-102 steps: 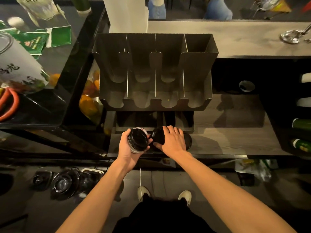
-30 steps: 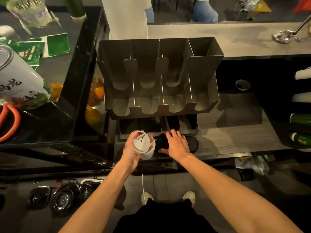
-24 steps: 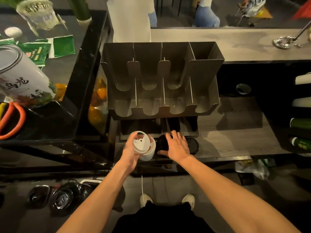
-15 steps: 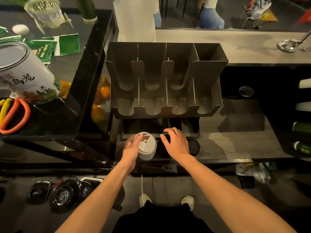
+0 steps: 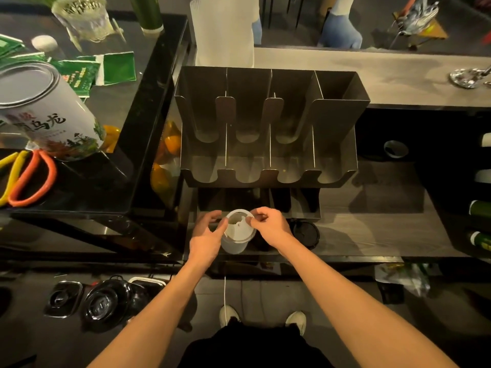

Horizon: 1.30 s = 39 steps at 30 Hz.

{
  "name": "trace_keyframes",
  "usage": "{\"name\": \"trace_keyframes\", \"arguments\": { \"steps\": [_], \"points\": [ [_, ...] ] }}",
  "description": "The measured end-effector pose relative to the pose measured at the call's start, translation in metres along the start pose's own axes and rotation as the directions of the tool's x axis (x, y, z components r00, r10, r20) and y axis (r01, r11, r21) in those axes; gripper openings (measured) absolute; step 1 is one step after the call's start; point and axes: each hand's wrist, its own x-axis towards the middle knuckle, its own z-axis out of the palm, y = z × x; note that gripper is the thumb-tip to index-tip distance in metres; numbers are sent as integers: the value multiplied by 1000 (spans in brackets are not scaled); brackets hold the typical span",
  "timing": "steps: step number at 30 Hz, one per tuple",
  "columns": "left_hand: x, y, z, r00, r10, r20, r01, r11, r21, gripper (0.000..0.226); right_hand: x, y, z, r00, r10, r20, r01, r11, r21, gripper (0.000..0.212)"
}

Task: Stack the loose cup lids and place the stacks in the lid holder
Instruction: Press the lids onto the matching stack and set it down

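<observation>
A stack of white cup lids [image 5: 237, 233] stands upright near the counter's front edge, just below the grey metal lid holder [image 5: 268, 179]. My left hand [image 5: 206, 235] rests against the stack's left side with relaxed fingers. My right hand [image 5: 269, 224] pinches the rim of the top white lid from the right. A black lid [image 5: 305, 234] lies flat on the counter right of my right hand. The holder's four slots hold no lids.
A raised black counter at left carries a tea tin [image 5: 45, 112], orange-handled scissors [image 5: 32, 179] and green packets. Oranges [image 5: 170, 144] sit in the gap beside the holder. Bottles [image 5: 481, 208] line the right edge. Black containers [image 5: 101, 304] lie on the floor.
My left hand swapped a black lid stack for the white stack and stood it on the counter. My right hand left the black lids and moved onto the white stack's top.
</observation>
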Motion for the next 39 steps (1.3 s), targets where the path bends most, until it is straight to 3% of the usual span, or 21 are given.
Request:
{"name": "trace_keyframes", "arguments": {
  "steps": [5, 12, 17, 21, 26, 29, 32, 39],
  "points": [
    [3, -14, 5, 998, -64, -4, 64, 998, -1, 17, 8, 2, 8, 999, 36, -3, -36, 980, -194, 22],
    [13, -22, 5, 994, -108, 2, 108, 992, -65, 15, 7, 7, 22, 995, -1, -99, -30, 950, -311, 39],
    [24, -24, 5, 994, -110, 28, 112, 992, -58, 11, 9, -2, 21, 994, 16, -111, -63, 900, -431, 37],
    [29, -17, 7, 991, -134, 26, 134, 991, -12, 14, 16, -8, 16, 994, 101, -51, -113, 914, -389, 32],
    [29, -12, 10, 984, -176, 5, 176, 984, 10, 10, 13, -3, 18, 993, 100, -55, -113, 943, -312, 29],
    [18, -6, 11, 997, -70, -28, 70, 998, 7, 20, 7, 1, 16, 996, 85, -28, -89, 955, -282, 32],
    [15, 2, 15, 998, 57, 26, -57, 998, -13, 26, 3, -2, 6, 996, 31, -81, -52, 961, -270, 29],
    [5, 36, 53, 963, 211, 169, -211, 977, -22, 19, 1, -2, -46, 995, -33, -90, 34, 999, 7, 8]
  ]
}}
